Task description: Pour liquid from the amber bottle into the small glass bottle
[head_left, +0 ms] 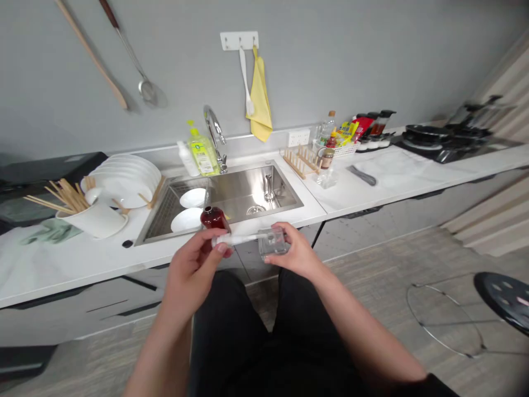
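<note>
Forearms (163, 331) outstretched, left hand (196, 264) pinched on a white tube (243, 239), right hand (301, 252) curled round a clear container (269, 252).

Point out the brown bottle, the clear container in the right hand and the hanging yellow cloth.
Brown bottle (214, 219): head view, on its upper body, below the neck.
Clear container (271, 248): head view, on its see-through wall.
Yellow cloth (259, 105): head view, mid-fabric.

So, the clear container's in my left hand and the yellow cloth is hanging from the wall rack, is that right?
Not quite: the clear container is in your right hand, as the head view shows. The yellow cloth is hanging from the wall rack.
</note>
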`<state>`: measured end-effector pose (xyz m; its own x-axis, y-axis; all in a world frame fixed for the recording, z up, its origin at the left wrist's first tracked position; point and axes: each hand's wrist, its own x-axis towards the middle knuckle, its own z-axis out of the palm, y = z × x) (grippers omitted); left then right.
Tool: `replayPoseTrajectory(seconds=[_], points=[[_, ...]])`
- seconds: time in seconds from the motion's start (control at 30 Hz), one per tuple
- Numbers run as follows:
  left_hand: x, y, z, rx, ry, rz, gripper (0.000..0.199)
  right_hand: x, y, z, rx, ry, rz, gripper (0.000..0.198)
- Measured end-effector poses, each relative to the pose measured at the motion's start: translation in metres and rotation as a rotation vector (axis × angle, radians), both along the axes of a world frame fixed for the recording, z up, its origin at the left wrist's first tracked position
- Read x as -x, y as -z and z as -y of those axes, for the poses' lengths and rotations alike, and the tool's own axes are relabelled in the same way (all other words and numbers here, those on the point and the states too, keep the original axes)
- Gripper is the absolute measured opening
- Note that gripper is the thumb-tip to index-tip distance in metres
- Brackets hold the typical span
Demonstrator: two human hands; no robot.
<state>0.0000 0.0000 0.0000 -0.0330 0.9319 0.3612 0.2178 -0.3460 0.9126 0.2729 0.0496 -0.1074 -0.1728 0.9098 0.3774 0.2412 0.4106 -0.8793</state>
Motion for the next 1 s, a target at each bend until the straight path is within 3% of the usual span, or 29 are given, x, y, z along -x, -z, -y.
replayPoseTrajectory(seconds=[0.2,0.4,0.53,0.7,0.8,0.87,1.0], points=[[0.007,-0.029,0.014,-0.131,0.041,-0.62,0.03,0.007,-0.005,0.024,-0.054,0.012,0.074,0.09],[-0.011,-0.063,0.013,-0.133,0.144,-0.961,0.028,0.009,-0.013,0.039,-0.112,0.017,0.119,0.089],[-0.034,-0.073,0.016,-0.085,0.265,-1.203,0.021,0.017,-0.02,0.051,-0.149,-0.004,0.145,0.088],[-0.043,-0.072,0.018,-0.105,0.474,-1.231,0.018,0.024,-0.025,0.065,-0.126,-0.003,0.129,0.085],[-0.038,-0.072,0.02,-0.223,0.611,-1.151,0.045,0.023,-0.026,0.071,-0.126,-0.004,0.13,0.081],[-0.037,-0.073,0.022,-0.261,0.596,-1.137,0.053,0.022,-0.026,0.074,-0.135,-0.004,0.129,0.082],[-0.042,-0.077,0.031,-0.274,0.44,-1.282,0.042,0.022,-0.03,0.08,-0.132,-0.013,0.111,0.083]])
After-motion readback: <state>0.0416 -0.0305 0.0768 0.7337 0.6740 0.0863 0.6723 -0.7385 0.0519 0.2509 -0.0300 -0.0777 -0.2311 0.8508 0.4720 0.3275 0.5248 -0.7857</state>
